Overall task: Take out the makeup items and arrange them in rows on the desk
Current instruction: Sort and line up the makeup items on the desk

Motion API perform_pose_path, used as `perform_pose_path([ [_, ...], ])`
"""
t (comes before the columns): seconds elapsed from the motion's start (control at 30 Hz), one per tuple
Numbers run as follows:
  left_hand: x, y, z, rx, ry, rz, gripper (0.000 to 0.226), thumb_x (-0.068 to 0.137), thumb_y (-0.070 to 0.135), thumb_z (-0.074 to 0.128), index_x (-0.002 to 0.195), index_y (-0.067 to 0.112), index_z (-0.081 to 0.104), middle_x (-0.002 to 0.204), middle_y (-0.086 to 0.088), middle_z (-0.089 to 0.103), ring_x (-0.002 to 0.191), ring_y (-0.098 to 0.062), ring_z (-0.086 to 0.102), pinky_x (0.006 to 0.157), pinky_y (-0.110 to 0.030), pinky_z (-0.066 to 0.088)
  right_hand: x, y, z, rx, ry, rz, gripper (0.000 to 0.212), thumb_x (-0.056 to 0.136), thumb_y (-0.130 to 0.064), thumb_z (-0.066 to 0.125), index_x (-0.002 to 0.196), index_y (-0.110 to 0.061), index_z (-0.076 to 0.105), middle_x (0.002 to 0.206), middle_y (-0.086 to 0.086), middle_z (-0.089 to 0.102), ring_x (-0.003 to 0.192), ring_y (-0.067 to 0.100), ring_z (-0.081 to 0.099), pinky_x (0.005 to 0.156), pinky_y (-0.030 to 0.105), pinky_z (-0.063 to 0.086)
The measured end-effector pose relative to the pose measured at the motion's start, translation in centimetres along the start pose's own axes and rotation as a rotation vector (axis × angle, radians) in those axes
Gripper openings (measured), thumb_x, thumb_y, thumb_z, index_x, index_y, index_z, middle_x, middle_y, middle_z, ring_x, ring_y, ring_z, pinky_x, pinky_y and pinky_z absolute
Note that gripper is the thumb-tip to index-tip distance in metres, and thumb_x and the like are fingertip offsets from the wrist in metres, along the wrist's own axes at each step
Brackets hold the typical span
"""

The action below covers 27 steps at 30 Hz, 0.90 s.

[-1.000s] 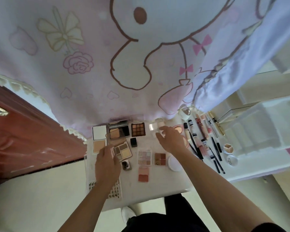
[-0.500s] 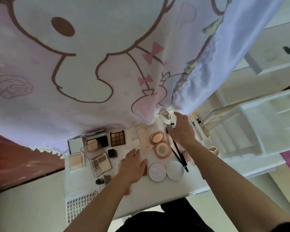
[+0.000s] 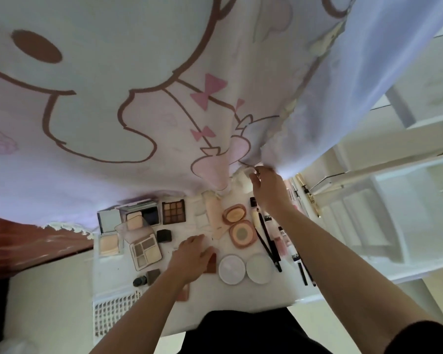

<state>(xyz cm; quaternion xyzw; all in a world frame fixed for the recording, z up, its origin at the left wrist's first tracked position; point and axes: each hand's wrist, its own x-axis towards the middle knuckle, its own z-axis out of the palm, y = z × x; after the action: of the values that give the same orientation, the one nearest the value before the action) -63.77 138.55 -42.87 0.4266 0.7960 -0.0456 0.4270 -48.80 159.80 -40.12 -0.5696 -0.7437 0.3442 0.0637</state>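
- Your right hand (image 3: 266,192), upper centre-right of the frame, has its grip closed round a small pale translucent item (image 3: 250,172). The item is at the far edge of the white counter (image 3: 241,300), under the hem of the pink cartoon-print cloth (image 3: 138,111). What the item is cannot be told.
- Your left hand (image 3: 192,256), centre frame, rests with its grip wide and fingers flat, holding nothing. It partly covers a reddish-brown square palette (image 3: 212,263).
- Expect the item to be light, rigid and smooth. Hold it by its sides with firm fingertips, as it may slip.
- Treat the nine-pan brown eyeshadow palette (image 3: 174,212) and the open pink hinged compact (image 3: 241,232) as fragile, since pressed powder cracks. Lift them by the case edges, with the lid supported.
- The thin black pencils (image 3: 266,238), right of centre, will likely roll. Lay them flat and parallel.
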Motion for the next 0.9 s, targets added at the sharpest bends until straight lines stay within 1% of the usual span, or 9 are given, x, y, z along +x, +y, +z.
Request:
perform_pose_path([
  [0.1,-0.4,0.6,-1.2,-0.151,0.11,-0.012,0.055,0.101,0.048,0.04,0.149,0.021,0.037,0.152,-0.003,0.04,0.137,-0.021,0.04,0.112,-0.038,0.034,-2.2,-0.1,0.2,0.146,0.062,0.057,0.028,0.104,-0.027,0.045,0.115,-0.007,0.062,0.107,0.012,0.066,0.099,0.029,0.062,0.087,0.039,0.048],
  [0.23,-2.1,4.1,-5.7,-0.51,0.307,0.082,0.045,0.102,0.046,0.04,0.142,0.027,0.044,0.133,-0.001,0.058,0.116,-0.015,0.056,0.101,-0.036,0.044,-5.6,-1.5,-0.8,0.568,0.021,0.181,0.022,0.101,-0.027,0.052,0.093,-0.01,0.064,0.077,-0.002,0.068,0.072,0.012,0.068,0.083,0.044,0.055],
  [0.3,-3.7,6.3,-8.5,-0.68,0.341,0.189,0.042,0.101,0.047,0.037,0.14,0.033,0.042,0.128,0.0,0.059,0.106,-0.01,0.06,0.093,-0.032,0.049,-7.7,-3.1,-2.1,0.742,-0.011,0.18,0.024,0.1,-0.024,0.055,0.093,-0.003,0.065,0.077,0.001,0.067,0.067,0.009,0.066,0.08,0.045,0.055],
  [0.4,-7.7,7.4,-11.3,-0.765,0.404,0.339,0.038,0.103,0.041,0.033,0.137,0.03,0.048,0.124,0.007,0.055,0.099,0.003,0.055,0.076,-0.008,0.046,-12.1,-6.6,-3.0,1.002,-0.069,0.143,0.02,0.101,-0.02,0.055,0.104,-0.006,0.069,0.085,0.005,0.068,0.076,0.014,0.065,0.073,0.033,0.052],
  [0.47,-10.3,6.5,-12.3,-0.763,0.456,0.441,0.027,0.105,0.036,0.034,0.12,0.033,0.055,0.113,0.013,0.058,0.095,-0.001,0.056,0.074,-0.012,0.049,-14.7,-9.0,-2.9,1.124,-0.119,0.109,0.021,0.102,-0.02,0.054,0.109,-0.009,0.07,0.09,0.007,0.068,0.079,0.018,0.066,0.072,0.03,0.051],
  [0.6,-13.8,4.3,-13.0,-0.741,0.505,0.564,0.021,0.105,0.036,0.033,0.104,0.035,0.054,0.095,0.019,0.057,0.084,-0.006,0.057,0.072,-0.036,0.056,-18.4,-12.6,-3.2,0.96,-0.05,0.004,0.03,0.104,-0.038,0.045,0.096,-0.018,0.064,0.077,-0.001,0.064,0.069,0.015,0.061,0.064,0.033,0.046],
  [0.73,-17.5,2.0,-13.1,-0.754,0.557,0.649,0.027,0.107,0.029,0.032,0.099,0.028,0.058,0.086,0.012,0.059,0.073,-0.005,0.054,0.059,-0.023,0.046,-22.4,-16.3,-2.1,0.614,0.235,-0.116,0.051,0.093,-0.069,0.033,0.067,-0.028,0.046,0.06,-0.008,0.048,0.058,0.01,0.045,0.061,0.041,0.042],
  [0.83,-19.2,0.6,-13.7,-0.908,0.496,0.533,0.032,0.106,0.032,0.032,0.095,0.024,0.061,0.085,0.004,0.058,0.075,-0.014,0.053,0.059,-0.026,0.044,-24.3,-17.5,-1.4,0.507,0.27,-0.189,0.052,0.09,-0.075,0.028,0.073,-0.03,0.048,0.063,-0.004,0.052,0.059,0.009,0.048,0.064,0.043,0.046],
  [0.9,-19.9,-0.5,-14.3,-1.037,0.373,0.391,0.034,0.104,0.036,0.035,0.093,0.024,0.064,0.085,-0.004,0.057,0.07,-0.017,0.049,0.055,-0.029,0.04,-25.4,-18.1,-1.0,0.417,0.254,-0.258,0.041,0.095,-0.071,0.028,0.088,-0.039,0.052,0.07,-0.008,0.058,0.064,0.004,0.053,0.061,0.033,0.046],
])
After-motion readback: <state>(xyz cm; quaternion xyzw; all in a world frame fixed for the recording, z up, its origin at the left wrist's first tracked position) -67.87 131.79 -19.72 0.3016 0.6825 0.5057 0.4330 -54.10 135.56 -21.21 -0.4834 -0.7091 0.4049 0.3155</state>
